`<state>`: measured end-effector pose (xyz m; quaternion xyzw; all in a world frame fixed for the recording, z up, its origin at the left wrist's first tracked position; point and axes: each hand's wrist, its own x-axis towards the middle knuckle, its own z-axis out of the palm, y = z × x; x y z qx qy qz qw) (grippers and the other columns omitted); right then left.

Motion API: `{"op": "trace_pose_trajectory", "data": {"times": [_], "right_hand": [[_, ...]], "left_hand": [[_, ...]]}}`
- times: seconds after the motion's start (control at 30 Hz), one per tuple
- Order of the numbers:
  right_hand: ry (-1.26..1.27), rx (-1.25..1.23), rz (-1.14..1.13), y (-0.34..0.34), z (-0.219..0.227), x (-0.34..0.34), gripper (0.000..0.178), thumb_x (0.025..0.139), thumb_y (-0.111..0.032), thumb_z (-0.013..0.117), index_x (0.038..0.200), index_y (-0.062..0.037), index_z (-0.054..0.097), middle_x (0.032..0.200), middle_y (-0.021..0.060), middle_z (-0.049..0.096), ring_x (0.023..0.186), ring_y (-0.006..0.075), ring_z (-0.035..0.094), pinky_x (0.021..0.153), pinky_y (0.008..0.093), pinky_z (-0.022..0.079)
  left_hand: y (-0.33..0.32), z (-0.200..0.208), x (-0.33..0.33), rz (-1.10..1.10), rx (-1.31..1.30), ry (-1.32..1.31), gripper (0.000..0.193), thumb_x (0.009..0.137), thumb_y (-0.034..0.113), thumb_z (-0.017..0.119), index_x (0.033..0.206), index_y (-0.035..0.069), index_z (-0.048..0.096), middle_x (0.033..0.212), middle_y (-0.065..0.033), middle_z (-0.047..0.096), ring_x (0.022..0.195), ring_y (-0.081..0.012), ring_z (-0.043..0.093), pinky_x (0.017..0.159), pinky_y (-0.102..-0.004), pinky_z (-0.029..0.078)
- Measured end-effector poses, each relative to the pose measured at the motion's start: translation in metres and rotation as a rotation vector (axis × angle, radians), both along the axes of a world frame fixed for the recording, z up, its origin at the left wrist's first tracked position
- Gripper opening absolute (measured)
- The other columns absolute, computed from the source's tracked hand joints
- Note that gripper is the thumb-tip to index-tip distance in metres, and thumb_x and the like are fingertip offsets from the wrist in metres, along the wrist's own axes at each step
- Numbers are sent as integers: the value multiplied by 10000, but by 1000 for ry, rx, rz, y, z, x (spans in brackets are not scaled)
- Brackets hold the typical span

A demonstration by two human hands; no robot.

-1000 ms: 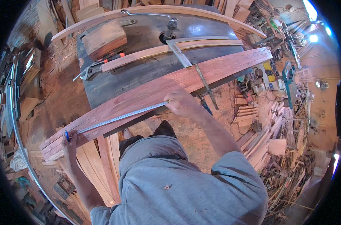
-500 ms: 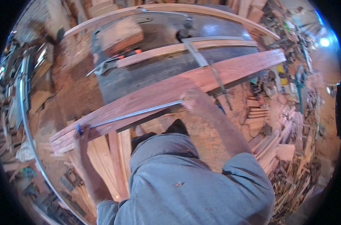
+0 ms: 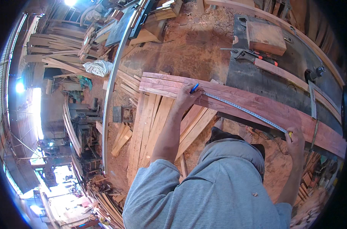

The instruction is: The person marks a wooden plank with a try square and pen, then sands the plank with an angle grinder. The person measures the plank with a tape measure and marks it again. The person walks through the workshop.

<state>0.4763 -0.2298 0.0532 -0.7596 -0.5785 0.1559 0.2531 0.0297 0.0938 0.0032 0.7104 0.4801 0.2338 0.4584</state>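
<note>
A long reddish wooden plank (image 3: 257, 107) lies across a dark machine table (image 3: 272, 80). A steel tape measure blade (image 3: 244, 110) is stretched along the plank. My left hand (image 3: 186, 97) presses on the plank near its left end and grips a blue pen (image 3: 194, 87) with its tip on the wood. My right hand (image 3: 295, 139) holds the tape measure case at the plank's near edge, far to the right.
A wooden block (image 3: 265, 37) and a hand tool with red handles (image 3: 249, 55) lie on the machine table. A second long board (image 3: 295, 78) rests behind the plank. Pale planks (image 3: 150, 126) are stacked on the sawdust floor below. Timber piles (image 3: 55, 57) fill the left.
The view has swung to the left, so the plank and both hands now sit further right in the picture. Both hands stay on the plank with pen and tape.
</note>
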Motion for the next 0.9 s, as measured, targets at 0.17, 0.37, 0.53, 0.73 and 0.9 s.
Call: {"op": "trace_pose_trajectory", "data": {"times": [0.17, 0.37, 0.53, 0.73, 0.9], "right_hand": [[20, -2, 18, -1, 1, 4, 173, 837, -6, 749, 962, -13, 630, 959, 145, 649, 923, 362, 642, 776, 438, 507], [-67, 14, 92, 2, 2, 6, 126, 834, -4, 746, 894, 13, 636, 969, 121, 671, 924, 338, 647, 783, 436, 509], [-13, -44, 11, 1, 5, 2, 125, 841, -5, 742, 901, 15, 634, 987, 109, 670, 928, 326, 651, 792, 432, 512], [-34, -30, 70, 4, 7, 2, 130, 845, -12, 744, 904, 14, 632, 993, 107, 668, 930, 317, 654, 782, 427, 514], [-70, -24, 74, 3, 6, 2, 120, 838, -20, 748, 897, 1, 646, 978, 95, 672, 927, 315, 656, 786, 428, 514]], "left_hand": [[1, -7, 1, 20, -80, 33, 111, 935, 28, 730, 1042, 30, 759, 942, 4, 669, 901, -112, 675, 797, -272, 552], [1, -5, 3, 7, -33, 15, 121, 926, 42, 740, 1045, 32, 759, 929, -9, 700, 899, -104, 667, 817, -284, 541], [-1, 4, 6, 14, -7, 56, 110, 929, 49, 735, 1035, 34, 758, 939, -13, 723, 899, -90, 659, 823, -286, 540], [1, -5, 0, 31, -65, -21, 112, 909, 65, 750, 1017, 37, 747, 955, -17, 705, 903, -112, 666, 817, -298, 538], [1, -7, 1, 33, -48, -19, 118, 896, 54, 756, 1012, 39, 746, 925, -35, 714, 883, -125, 678, 808, -304, 538]]}}
